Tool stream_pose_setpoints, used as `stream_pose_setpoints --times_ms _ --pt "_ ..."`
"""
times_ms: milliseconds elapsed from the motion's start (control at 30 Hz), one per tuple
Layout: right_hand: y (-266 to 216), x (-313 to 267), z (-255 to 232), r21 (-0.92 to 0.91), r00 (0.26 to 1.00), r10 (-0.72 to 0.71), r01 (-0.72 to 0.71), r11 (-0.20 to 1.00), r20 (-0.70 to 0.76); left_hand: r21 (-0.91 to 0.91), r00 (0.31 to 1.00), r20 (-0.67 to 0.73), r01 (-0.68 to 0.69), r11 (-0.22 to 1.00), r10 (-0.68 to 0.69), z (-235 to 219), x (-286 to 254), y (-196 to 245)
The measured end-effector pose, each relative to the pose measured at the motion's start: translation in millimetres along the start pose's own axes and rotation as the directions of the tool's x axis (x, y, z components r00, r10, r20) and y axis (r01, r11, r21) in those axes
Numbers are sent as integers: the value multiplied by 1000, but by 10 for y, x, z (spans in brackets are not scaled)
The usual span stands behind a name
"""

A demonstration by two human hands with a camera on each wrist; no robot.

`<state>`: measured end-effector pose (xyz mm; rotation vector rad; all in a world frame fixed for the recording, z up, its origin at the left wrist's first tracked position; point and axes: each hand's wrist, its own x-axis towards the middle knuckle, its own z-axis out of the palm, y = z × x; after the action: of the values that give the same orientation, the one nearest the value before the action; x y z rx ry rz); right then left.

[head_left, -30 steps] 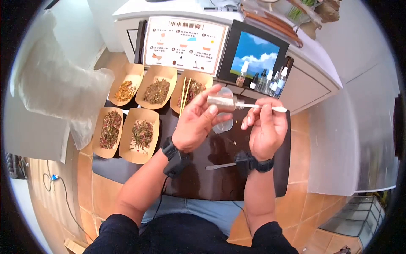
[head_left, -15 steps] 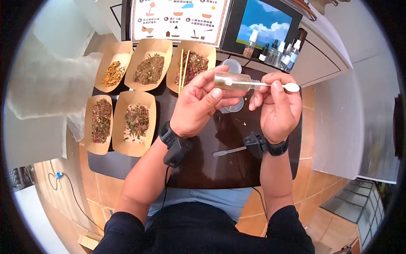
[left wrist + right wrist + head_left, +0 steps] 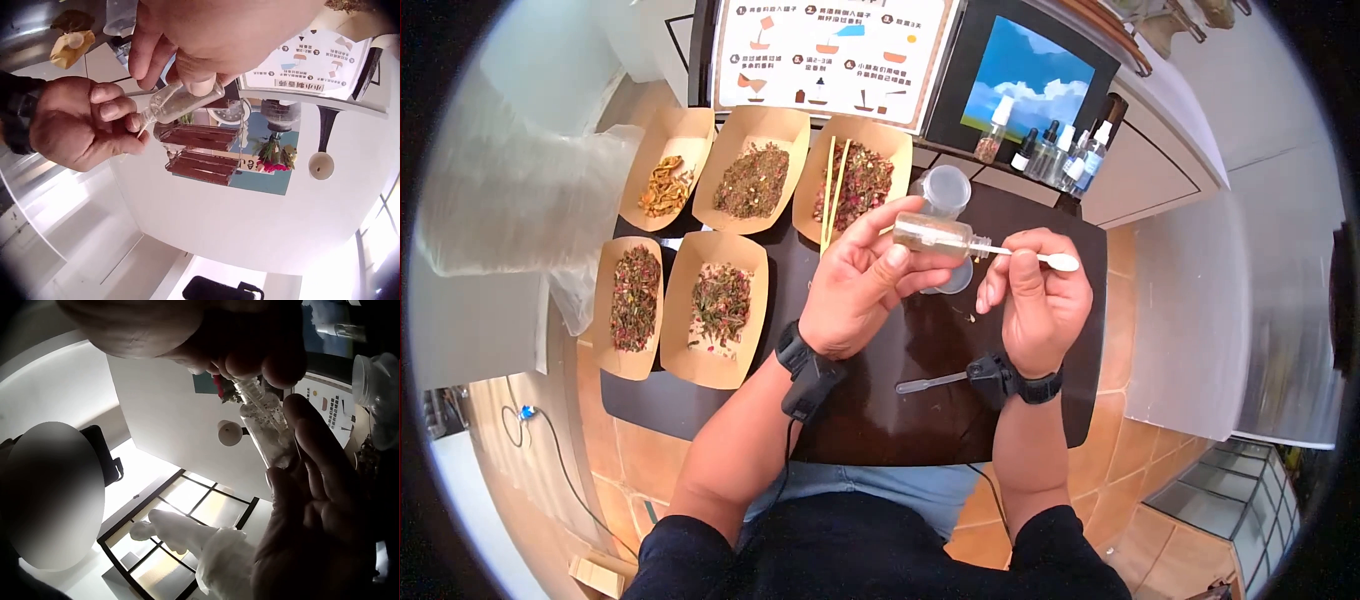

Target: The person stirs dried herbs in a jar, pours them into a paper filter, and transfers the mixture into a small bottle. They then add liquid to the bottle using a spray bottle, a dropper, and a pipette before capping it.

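My left hand grips a small clear glass bottle between thumb and fingers, tipped on its side with the neck to the right. Some brownish material shows inside it, also in the right wrist view, where the bottle is lit from behind. A white spoon is pinched in my right hand near its bowl. Its handle runs through the bottle's mouth into the inside. In the left wrist view the right fingertips are close to the neck of the bottle.
Several paper trays of dried plant bits stand on the dark table, with yellow chopsticks on one. A dropper lies in front. Clear plastic cups stand behind the hands, small bottles and an instruction sheet farther back.
The head view has shifted. Both hands rise, then come slightly back toward the body, bottle and spoon together. The spoon's bowl has turned from nearly edge-on to showing more of its face.
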<state>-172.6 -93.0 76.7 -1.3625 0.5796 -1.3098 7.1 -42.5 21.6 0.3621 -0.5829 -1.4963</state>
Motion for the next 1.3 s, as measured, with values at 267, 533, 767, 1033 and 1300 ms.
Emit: stream_pose_setpoints --times_ms 267,533,767,1033,1300 --pt "-6 -33 -36 21 999 36 -36 999 19 34 999 -34 -13 999 14 -44 13 2" --pt "5 -28 -43 39 999 28 -28 999 -16 74 999 -37 10 997 -7 -53 8 -17" --pt "54 -18 -90 45 999 41 -42 998 12 101 998 -58 -3 995 9 -58 14 -26" --pt "84 -18 -76 23 998 55 -55 998 31 83 998 -62 2 997 3 -56 5 2" --pt "85 -14 -94 44 996 65 -68 997 57 135 998 -63 3 991 6 -59 4 -3"
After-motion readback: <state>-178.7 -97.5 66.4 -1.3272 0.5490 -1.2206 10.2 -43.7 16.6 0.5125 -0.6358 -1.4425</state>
